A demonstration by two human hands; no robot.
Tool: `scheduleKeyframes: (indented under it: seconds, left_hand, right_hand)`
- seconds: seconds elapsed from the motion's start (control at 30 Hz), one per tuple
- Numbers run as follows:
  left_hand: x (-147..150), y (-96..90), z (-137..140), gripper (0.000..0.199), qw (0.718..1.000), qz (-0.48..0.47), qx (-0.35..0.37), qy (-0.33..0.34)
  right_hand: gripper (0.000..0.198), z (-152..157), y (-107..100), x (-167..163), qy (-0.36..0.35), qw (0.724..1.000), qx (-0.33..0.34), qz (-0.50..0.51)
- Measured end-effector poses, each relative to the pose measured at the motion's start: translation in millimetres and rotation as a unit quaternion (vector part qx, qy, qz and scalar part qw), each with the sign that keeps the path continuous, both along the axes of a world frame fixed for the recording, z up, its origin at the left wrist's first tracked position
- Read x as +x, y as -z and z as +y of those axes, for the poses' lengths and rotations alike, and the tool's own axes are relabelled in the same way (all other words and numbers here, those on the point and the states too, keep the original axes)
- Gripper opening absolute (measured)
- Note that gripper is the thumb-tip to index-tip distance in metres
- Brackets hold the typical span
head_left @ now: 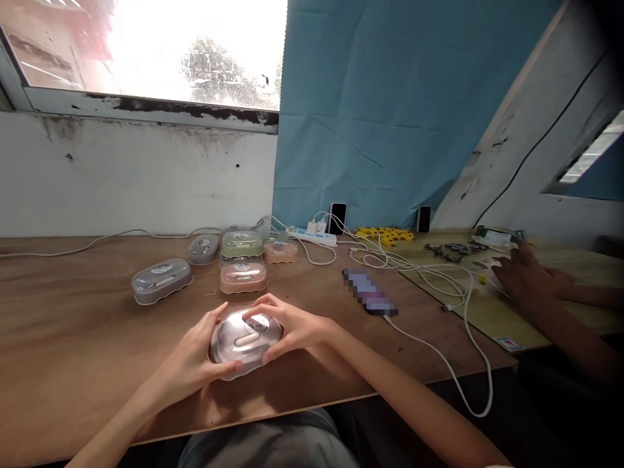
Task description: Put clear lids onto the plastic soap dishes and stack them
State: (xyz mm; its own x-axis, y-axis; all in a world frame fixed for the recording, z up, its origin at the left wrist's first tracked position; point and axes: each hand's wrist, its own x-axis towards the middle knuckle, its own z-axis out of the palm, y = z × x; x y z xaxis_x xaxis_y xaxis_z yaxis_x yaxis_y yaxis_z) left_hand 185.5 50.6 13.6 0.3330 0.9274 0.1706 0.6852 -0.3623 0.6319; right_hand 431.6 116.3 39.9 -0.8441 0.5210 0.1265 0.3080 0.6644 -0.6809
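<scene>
**Clear plastic box clasped in both hands**

Glossy and oval, the clear box [245, 341] sits at the near edge of the plywood table [73, 325]. Left hand [195, 357] cups its left side; right hand [287, 328] curls over the lid, both gripping it.

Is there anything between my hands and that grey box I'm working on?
Nothing visible. The left hand and the right hand both rest directly on the grey soap box, one at each side. The other boxes sit farther back on the table.

bare tabletop [73, 338] left of hands; boxes [242, 276] crowd behind, phone [369, 292] and cables [439, 351] block right.
</scene>
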Motion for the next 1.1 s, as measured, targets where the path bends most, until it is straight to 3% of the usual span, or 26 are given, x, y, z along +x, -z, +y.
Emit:
scheduleKeyframes:
  seconds: [0.1,0.23,0.73,1.0,1.1]
  left_hand:
    - [-1.3,3.2,-11.0,0.082,0.997,-0.054,-0.041,0.032]
    - [0.0,6.4,-23.4,0.077,0.995,-0.072,-0.044,0.051]
    - [3.6,7.7,-27.8,0.065,0.986,-0.150,-0.045,0.057]
    - [9.8,11.1,-31.4,0.066,0.995,-0.099,-0.012,0.005]
    - [9.4,11.4,-29.7,0.065,0.997,-0.072,-0.015,0.023]
  right_hand:
    - [0.078,-22.8,-5.0,3.4,0.013,1.000,0.017,-0.006]
    - [0.080,-41.6,-6.7,4.9,0.028,0.999,0.025,-0.016]
    - [0.076,-39.6,-7.3,-1.7,0.020,0.999,0.023,-0.037]
    - [0.079,-44.3,13.2,-0.8,0.047,0.998,0.044,-0.004]
    - [0.085,-47.2,11.8,-0.3,0.030,0.998,0.050,-0.008]
